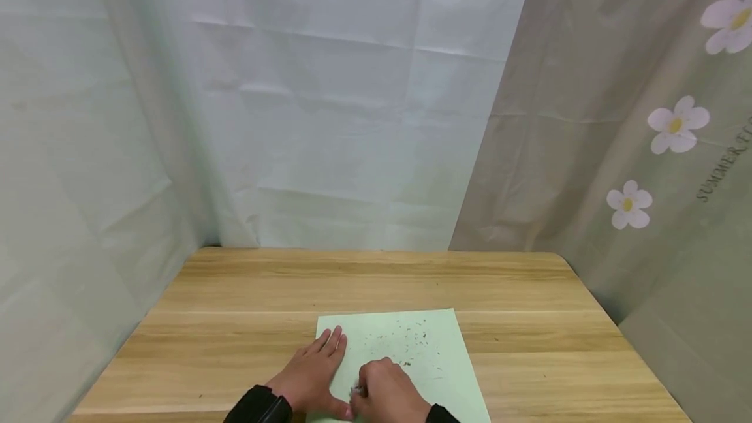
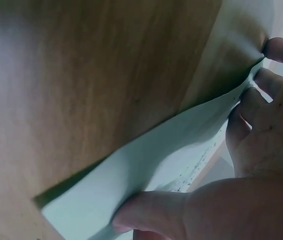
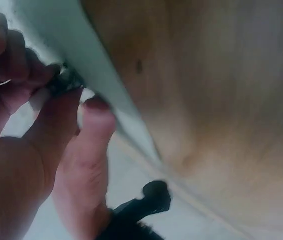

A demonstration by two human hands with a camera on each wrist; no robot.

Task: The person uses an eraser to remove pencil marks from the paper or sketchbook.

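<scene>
Wooden table [image 1: 235, 318], pale curtains hung behind and to both sides; flower print on the right-hand curtain [image 1: 675, 124]. Pale green sheet of paper [image 1: 435, 371] lying flat near the front edge of the table, roughly centred, scattered with small dark specks [image 1: 405, 338] across its upper half. Left hand [image 1: 311, 374] pressed flat on the left part of the sheet, fingers straight and close together, thumb reaching toward the other hand; dark sleeve [image 1: 258, 407] at the wrist. In the left wrist view, fingertips [image 2: 261, 100] down on the paper's edge, thumb [image 2: 151, 207] on the sheet, paper [image 2: 146, 170] lifted slightly off the wood there. Right hand [image 1: 384, 393] just beside the left, touching or nearly so, fingers curled, pinching a small dark grey object [image 1: 356, 391] against the paper. In the right wrist view, thumb and fingers [image 3: 56, 120] closed on that small dark thing [image 3: 66, 82]; too blurred to identify. Edge of the paper [image 3: 81, 45] against bare wood [image 3: 211, 90] beyond.
</scene>
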